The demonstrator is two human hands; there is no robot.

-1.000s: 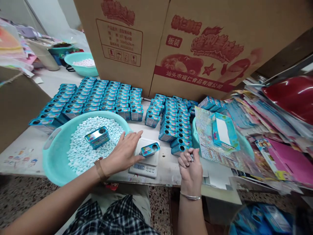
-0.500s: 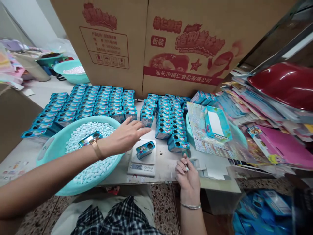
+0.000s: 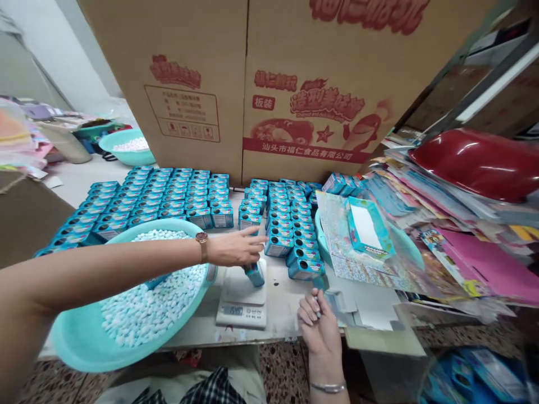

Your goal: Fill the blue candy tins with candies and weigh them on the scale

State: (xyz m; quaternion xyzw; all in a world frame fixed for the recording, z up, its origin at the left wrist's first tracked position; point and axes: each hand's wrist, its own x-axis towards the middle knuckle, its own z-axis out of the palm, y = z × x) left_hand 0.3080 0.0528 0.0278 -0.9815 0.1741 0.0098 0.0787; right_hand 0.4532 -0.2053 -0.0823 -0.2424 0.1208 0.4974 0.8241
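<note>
My left hand (image 3: 238, 247), a watch on its wrist, reaches across a turquoise basin (image 3: 71, 342) and grips the top of a small blue candy box (image 3: 255, 275). The box is tilted over the pan of a white digital scale (image 3: 242, 318); whether its lower end touches the pan I cannot tell. Pale blue candies (image 3: 138, 308) fill much of the basin, and another blue box (image 3: 155, 281) lies on them, partly hidden by my forearm. Near the table's front edge, my right hand (image 3: 318, 325) is curled palm up, with a small pale candy (image 3: 317, 315) at its fingers.
Rows of blue boxes (image 3: 145, 202) stand behind the basin, and more (image 3: 280, 224) stand right of the scale. A large cardboard carton (image 3: 189, 33) walls off the back. At right are a tissue box (image 3: 370, 227) on a shiny sheet, stacked packaging and a red bowl (image 3: 475, 163).
My left hand has moved onto the box on the scale, closed on it and tipped it up. My right hand stays curled beside the scale. The camera view has shifted slightly.
</note>
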